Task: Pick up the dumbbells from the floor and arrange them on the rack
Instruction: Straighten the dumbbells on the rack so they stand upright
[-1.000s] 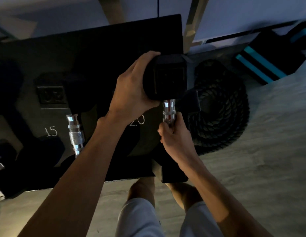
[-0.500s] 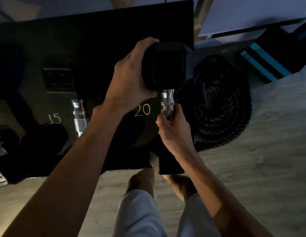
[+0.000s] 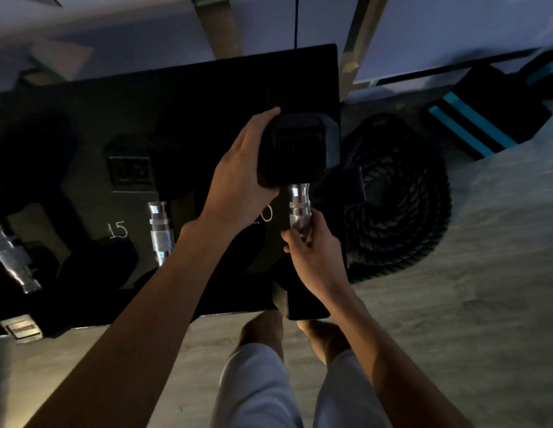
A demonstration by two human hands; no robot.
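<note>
Little has shifted over the last second: the view has tipped down slightly, and both hands keep their holds at the right end of the rack. The left hand cups the far head of the dumbbell, fingers curled over its side. The right hand grips the lower part of the knurled handle. The dumbbell lies front to back over the end slot, just right of the half-covered "20" marking, its near head overhanging the front edge. Whether its weight rests fully on the rack cannot be told. Two other dumbbells, one with its handle by the "15" marking, another at far left, already sit racked. Judgement: placement is near complete, and seating and release remain. No dumbbell shows on the visible floor, only a coiled rope.
</note>
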